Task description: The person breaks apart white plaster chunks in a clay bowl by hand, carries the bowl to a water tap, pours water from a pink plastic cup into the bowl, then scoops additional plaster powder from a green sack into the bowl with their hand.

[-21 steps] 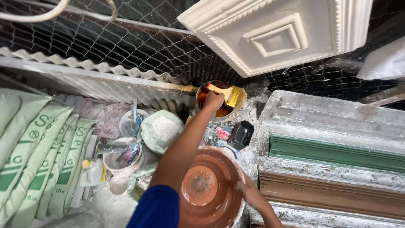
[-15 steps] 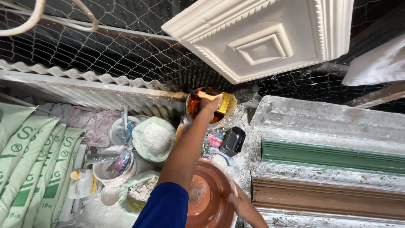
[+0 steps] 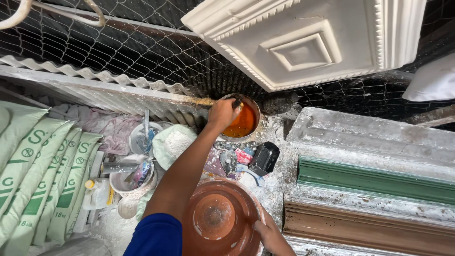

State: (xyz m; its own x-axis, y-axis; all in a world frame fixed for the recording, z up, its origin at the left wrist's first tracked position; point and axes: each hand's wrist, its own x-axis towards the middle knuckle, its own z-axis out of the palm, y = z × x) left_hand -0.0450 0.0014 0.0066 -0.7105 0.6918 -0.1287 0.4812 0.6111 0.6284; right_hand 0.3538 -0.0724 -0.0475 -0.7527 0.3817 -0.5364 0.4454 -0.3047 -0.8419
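Note:
My left hand (image 3: 222,114) reaches forward to a round tin of orange liquid (image 3: 244,123) by the wire mesh. Its fingers are closed on a brush (image 3: 237,101), of which only a dark bit shows above the knuckles at the tin's rim. My right hand (image 3: 269,233) grips the near right rim of a reddish-brown plastic bowl (image 3: 215,215), which is dusted with white inside. My left forearm crosses over the bowl's left side.
Green and white sacks (image 3: 33,175) lie stacked at the left. White tubs with tools (image 3: 135,173), an open bag of white powder (image 3: 175,142) and a black object (image 3: 265,156) crowd the floor. Long moulds (image 3: 374,180) lie at the right. A white plaster panel (image 3: 308,42) hangs above.
My left hand has lowered the yellow brush from above the tin into the orange liquid. The view has shifted, and more of the bowl shows now.

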